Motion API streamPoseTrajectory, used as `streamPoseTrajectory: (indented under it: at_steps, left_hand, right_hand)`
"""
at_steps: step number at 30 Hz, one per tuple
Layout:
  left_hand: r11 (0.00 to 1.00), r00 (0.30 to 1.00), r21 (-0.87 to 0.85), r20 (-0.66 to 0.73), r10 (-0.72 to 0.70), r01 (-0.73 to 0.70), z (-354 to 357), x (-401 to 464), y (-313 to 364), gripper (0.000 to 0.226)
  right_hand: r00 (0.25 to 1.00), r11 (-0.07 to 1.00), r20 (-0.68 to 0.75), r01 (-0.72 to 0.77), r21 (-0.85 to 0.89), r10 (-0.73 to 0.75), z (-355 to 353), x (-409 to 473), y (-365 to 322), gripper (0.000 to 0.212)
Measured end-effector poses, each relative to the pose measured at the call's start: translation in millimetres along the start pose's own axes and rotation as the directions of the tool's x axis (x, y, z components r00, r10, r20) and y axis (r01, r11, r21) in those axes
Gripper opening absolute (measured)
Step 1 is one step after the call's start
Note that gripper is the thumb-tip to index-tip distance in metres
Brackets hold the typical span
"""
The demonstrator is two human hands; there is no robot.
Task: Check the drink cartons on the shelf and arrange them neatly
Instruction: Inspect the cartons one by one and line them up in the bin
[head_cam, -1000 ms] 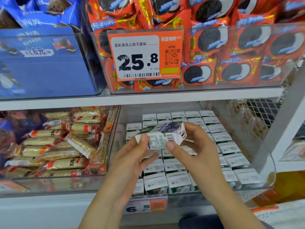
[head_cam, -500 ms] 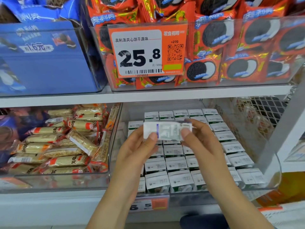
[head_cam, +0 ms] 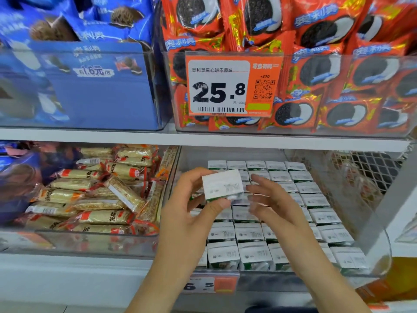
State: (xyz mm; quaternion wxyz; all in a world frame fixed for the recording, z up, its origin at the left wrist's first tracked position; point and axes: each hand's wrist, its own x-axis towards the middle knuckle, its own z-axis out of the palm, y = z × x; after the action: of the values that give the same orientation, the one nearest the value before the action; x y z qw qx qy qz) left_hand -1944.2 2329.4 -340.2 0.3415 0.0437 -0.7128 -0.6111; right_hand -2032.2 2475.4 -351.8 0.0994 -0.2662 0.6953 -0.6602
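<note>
The left hand (head_cam: 191, 213) pinches a carton (head_cam: 222, 185) above the shelf's cartons (head_cam: 250, 233). The right hand (head_cam: 274, 204), fingers relaxed, hovers just beside it, its grip empty.

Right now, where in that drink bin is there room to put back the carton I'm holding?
The left hand holds the carton above the clear bin. The likeliest gap is the bin's left column, between the left wall and the packed cartons, though the hand partly hides it. The centre and right rows sit tight. The right hand holds nothing.

Bright, even light (blurred edges)
</note>
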Motion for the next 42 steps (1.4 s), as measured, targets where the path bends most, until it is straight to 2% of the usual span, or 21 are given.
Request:
streamPoseTrajectory:
  at_steps: [1,3,5,9,11,13,14,15,17,20,22,25,29,32,39,42]
  left_hand:
    - [0.998,1.0,0.053,0.006,0.02,-0.021,-2.5,0.2,0.3,0.037]
    - [0.99,0.998,0.132,0.047,0.043,-0.049,-7.9,1.6,-0.7,0.04]
    - [0.973,0.992,0.217,0.114,0.051,-0.075,-11.1,2.6,-2.7,0.044]
    - [0.941,0.977,0.3,0.185,0.104,-0.157,-13.8,2.8,-2.1,0.046]
    - [0.904,0.972,0.371,0.178,0.155,-0.212,-21.3,5.4,0.1,0.043]
    - [0.825,0.962,0.496,0.131,0.238,-0.271,-33.9,9.1,-1.0,0.04]
    - [0.794,0.965,0.552,0.097,0.243,-0.255,-40.7,11.1,-1.8,0.044]
    - [0.771,0.976,0.602,0.065,0.21,-0.206,-47.3,12.7,-3.1,0.048]
    - [0.717,0.998,0.695,0.022,0.053,-0.054,-57.1,14.1,-8.4,0.059]
    - [0.573,0.972,0.814,0.048,-0.229,0.095,-61.7,16.5,-16.7,0.067]
    - [0.567,0.955,0.815,0.063,-0.289,0.118,-62.0,18.4,-19.0,0.064]
    - [0.562,0.966,0.822,0.06,-0.252,0.095,-60.2,20.6,-23.4,0.062]
    - [0.496,0.971,0.865,0.047,-0.235,0.078,-54.8,22.2,-28.0,0.062]
    - [0.508,0.971,0.858,0.048,-0.232,0.079,-55.3,23.5,-30.3,0.061]
    - [0.509,0.974,0.859,0.059,-0.218,0.062,-55.2,25.0,-35.8,0.062]
    - [0.506,0.976,0.861,0.059,-0.212,0.058,-54.9,26.0,-36.7,0.062]
  right_hand:
    - [0.995,0.989,0.017,0.1,-0.112,-0.099,-1.1,-2.3,-0.6,0.056]
    - [0.959,0.873,0.118,0.282,-0.398,-0.256,-0.4,-5.5,0.7,0.071]
    - [0.939,0.754,0.168,0.342,-0.561,-0.301,3.9,-6.3,-0.1,0.074]
    - [0.865,0.625,0.146,0.454,-0.635,-0.481,14.2,0.8,-1.9,0.055]
    - [0.85,0.641,0.143,0.483,-0.597,-0.507,20.2,5.8,-3.6,0.047]
    - [0.868,0.69,0.11,0.456,-0.562,-0.484,26.5,13.4,-4.9,0.041]
    - [0.885,0.72,0.085,0.424,-0.549,-0.457,29.6,18.9,-5.5,0.039]
    - [0.902,0.747,0.059,0.389,-0.539,-0.427,32.6,25.3,-5.8,0.038]
    - [0.926,0.787,0.011,0.328,-0.523,-0.378,36.6,41.3,-3.4,0.038]
    - [0.949,0.823,-0.031,0.254,-0.508,-0.313,42.1,67.1,5.7,0.043]
    - [0.964,0.835,-0.031,0.212,-0.507,-0.263,48.3,83.3,13.9,0.043]
    - [0.98,0.854,-0.028,0.157,-0.495,-0.197,59.8,106.7,25.3,0.048]
    - [0.985,0.804,0.012,0.146,-0.577,-0.171,74.0,130.6,38.2,0.05]
    - [0.982,0.73,0.058,0.172,-0.661,-0.179,79.4,140.6,47.0,0.045]
    - [0.988,0.548,0.142,0.155,-0.822,-0.067,85.6,160.0,62.2,0.046]
    - [0.978,0.471,0.196,0.209,-0.857,-0.078,85.4,159.9,63.1,0.039]
